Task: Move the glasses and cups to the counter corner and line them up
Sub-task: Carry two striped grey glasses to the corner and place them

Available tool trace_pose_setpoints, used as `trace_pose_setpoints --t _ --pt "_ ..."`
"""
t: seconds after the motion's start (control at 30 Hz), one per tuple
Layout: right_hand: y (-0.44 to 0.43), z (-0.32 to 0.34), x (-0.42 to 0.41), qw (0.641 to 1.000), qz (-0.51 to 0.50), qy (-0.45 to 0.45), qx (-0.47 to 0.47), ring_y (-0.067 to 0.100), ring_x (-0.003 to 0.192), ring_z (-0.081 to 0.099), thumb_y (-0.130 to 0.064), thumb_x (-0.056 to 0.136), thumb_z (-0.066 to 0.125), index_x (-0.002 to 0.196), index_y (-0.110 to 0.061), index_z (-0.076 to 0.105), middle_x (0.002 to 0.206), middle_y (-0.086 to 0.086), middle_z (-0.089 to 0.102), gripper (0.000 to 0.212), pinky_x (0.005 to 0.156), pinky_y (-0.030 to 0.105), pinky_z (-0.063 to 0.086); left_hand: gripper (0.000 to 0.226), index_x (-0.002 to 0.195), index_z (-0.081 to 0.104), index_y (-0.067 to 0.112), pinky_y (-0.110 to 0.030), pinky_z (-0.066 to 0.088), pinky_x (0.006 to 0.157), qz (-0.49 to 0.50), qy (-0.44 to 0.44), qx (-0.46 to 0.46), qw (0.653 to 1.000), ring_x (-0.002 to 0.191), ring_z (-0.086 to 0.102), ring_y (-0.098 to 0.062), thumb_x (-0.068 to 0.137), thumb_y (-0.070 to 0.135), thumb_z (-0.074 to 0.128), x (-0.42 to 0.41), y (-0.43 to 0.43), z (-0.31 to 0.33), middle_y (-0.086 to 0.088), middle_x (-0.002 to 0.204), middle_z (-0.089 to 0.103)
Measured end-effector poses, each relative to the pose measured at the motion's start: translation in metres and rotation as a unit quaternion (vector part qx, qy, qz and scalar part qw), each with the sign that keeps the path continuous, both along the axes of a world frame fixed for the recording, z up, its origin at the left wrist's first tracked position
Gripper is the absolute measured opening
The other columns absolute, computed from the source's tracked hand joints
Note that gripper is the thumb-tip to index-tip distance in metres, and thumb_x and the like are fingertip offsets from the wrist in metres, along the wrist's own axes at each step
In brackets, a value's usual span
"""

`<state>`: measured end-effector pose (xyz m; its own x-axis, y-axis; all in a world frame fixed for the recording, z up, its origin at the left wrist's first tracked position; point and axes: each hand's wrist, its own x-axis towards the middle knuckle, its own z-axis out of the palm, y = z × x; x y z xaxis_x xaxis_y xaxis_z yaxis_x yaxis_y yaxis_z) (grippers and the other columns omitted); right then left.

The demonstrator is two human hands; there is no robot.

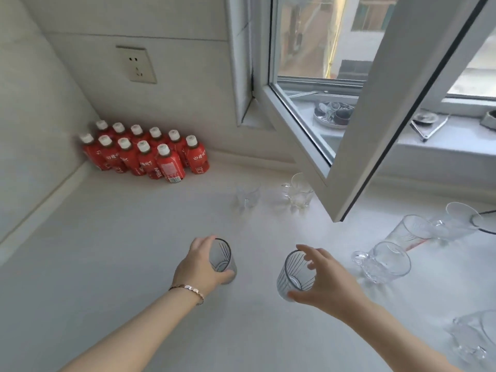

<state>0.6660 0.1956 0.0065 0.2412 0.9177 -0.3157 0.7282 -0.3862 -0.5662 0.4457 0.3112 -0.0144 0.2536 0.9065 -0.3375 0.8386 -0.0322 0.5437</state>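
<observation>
My left hand grips a dark-rimmed ribbed glass from its left side. My right hand wraps around a second dark-rimmed ribbed glass, thumb under it and fingers over the rim. Both glasses sit low over the white counter; whether they touch it I cannot tell. Further back stand a small clear glass and a handled clear cup. To the right are a handled mug, a tall glass and another clear glass.
Several red bottles with white caps fill the far left corner by the wall. An open window sash hangs over the counter above the back cups. More clear glassware sits at the right edge. A wall socket is above the bottles.
</observation>
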Motion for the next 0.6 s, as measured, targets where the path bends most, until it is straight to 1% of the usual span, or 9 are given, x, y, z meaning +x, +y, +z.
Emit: trace_pose_setpoints --t 0.1,0.2,0.23,0.3,0.4,0.5,0.6 --pt "0.002 0.006 -0.01 0.996 0.089 -0.006 0.004 0.01 0.112 0.055 -0.045 0.062 0.077 0.14 -0.036 0.032 0.13 -0.012 0.046 0.091 0.091 0.025 0.048 0.089 0.136 0.037 0.033 -0.028 0.05 0.088 0.069 -0.007 0.0 0.998 0.109 0.06 -0.016 0.057 0.045 0.075 -0.028 -0.053 0.015 0.012 0.136 0.039" --pt "0.003 0.015 -0.03 0.982 0.19 -0.008 0.009 0.013 0.114 0.055 -0.045 0.063 0.079 0.141 -0.036 0.03 0.133 -0.01 0.045 0.093 0.094 0.028 0.047 0.095 0.136 0.038 0.031 -0.026 0.049 0.089 0.151 -0.004 0.02 0.988 0.109 0.06 -0.013 0.049 0.05 0.07 -0.054 -0.108 0.029 0.013 0.137 0.04" --pt "0.002 0.018 -0.039 0.975 0.221 -0.011 0.012 0.014 0.115 0.055 -0.045 0.063 0.079 0.141 -0.035 0.03 0.133 -0.009 0.045 0.093 0.095 0.028 0.047 0.094 0.136 0.039 0.031 -0.026 0.049 0.089 0.178 -0.002 0.026 0.984 0.108 0.06 -0.014 0.049 0.049 0.071 -0.063 -0.127 0.034 0.013 0.137 0.041" --pt "-0.001 0.026 -0.062 0.96 0.279 -0.021 0.022 0.015 0.117 0.054 -0.045 0.063 0.079 0.141 -0.035 0.03 0.134 -0.007 0.045 0.093 0.095 0.028 0.046 0.089 0.137 0.038 0.031 -0.027 0.049 0.09 0.229 0.009 0.041 0.973 0.107 0.06 -0.015 0.058 0.042 0.078 -0.082 -0.166 0.042 0.012 0.137 0.04" --pt "-0.016 0.039 -0.105 0.932 0.358 -0.032 0.036 0.017 0.117 0.055 -0.047 0.064 0.078 0.141 -0.035 0.03 0.134 -0.006 0.046 0.091 0.095 0.031 0.048 0.085 0.139 0.036 0.031 -0.028 0.049 0.091 0.298 0.035 0.053 0.952 0.108 0.06 -0.016 0.065 0.037 0.079 -0.116 -0.227 0.054 0.012 0.139 0.038" --pt "-0.042 0.052 -0.158 0.896 0.44 -0.038 0.05 0.017 0.118 0.054 -0.046 0.066 0.076 0.142 -0.035 0.028 0.135 -0.006 0.044 0.09 0.093 0.031 0.049 0.086 0.14 0.034 0.032 -0.026 0.048 0.09 0.365 0.06 0.054 0.927 0.111 0.059 -0.014 0.066 0.039 0.078 -0.153 -0.293 0.066 0.013 0.14 0.037" --pt "-0.079 0.06 -0.216 0.855 0.513 -0.04 0.066 0.018 0.118 0.055 -0.047 0.066 0.075 0.143 -0.034 0.027 0.135 -0.006 0.045 0.091 0.092 0.031 0.05 0.087 0.14 0.034 0.031 -0.028 0.048 0.093 0.432 0.069 0.056 0.897 0.113 0.058 -0.015 0.065 0.039 0.078 -0.189 -0.36 0.075 0.011 0.14 0.038"
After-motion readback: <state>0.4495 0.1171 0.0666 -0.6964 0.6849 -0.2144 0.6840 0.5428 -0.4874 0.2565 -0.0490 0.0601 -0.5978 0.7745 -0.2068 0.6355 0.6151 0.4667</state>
